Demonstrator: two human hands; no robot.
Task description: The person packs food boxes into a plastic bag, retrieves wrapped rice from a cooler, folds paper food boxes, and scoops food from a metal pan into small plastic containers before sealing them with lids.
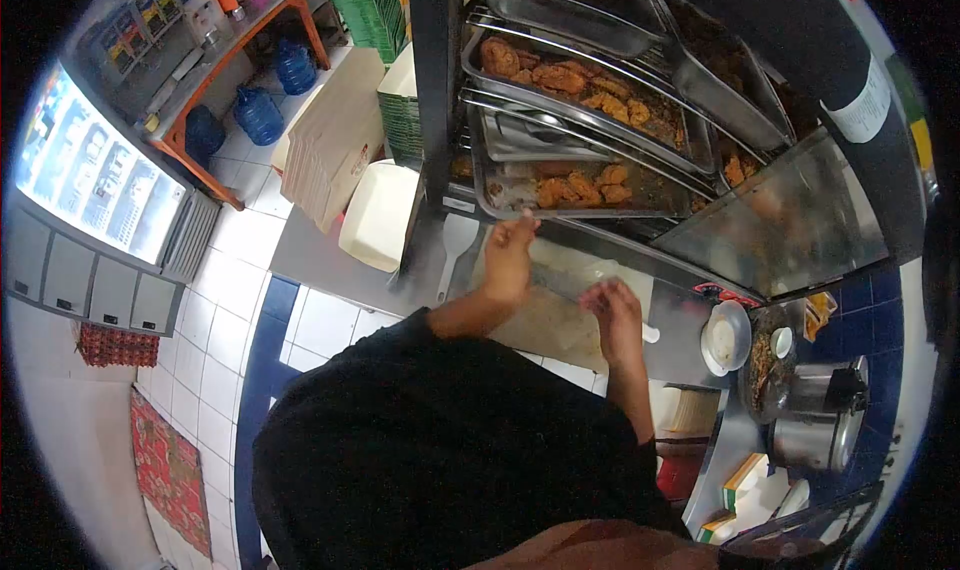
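My left hand (508, 258) is raised just in front of the lower tray (655, 212) of the display cabinet, its thumb and fingers pinched together. Lower and to the right, my right hand (615, 310) also has its fingertips drawn together, above a sheet of brown paper (545, 320) on the metal counter. A thin, clear, plastic-like film (600, 270) shows faintly between the hands; I cannot make out whether either holds it. Fried chicken pieces (575, 188) lie in the lower tray. A white flat-bladed scoop (458, 245) rests left of my left hand.
Higher cabinet trays (590, 95) hold more fried pieces. Left stand a cream paper box (378, 215) and stacked flat cartons (335, 135). Right are a cabinet glass door (785, 215), a clear bowl (725, 338) and a metal pot (815, 435).
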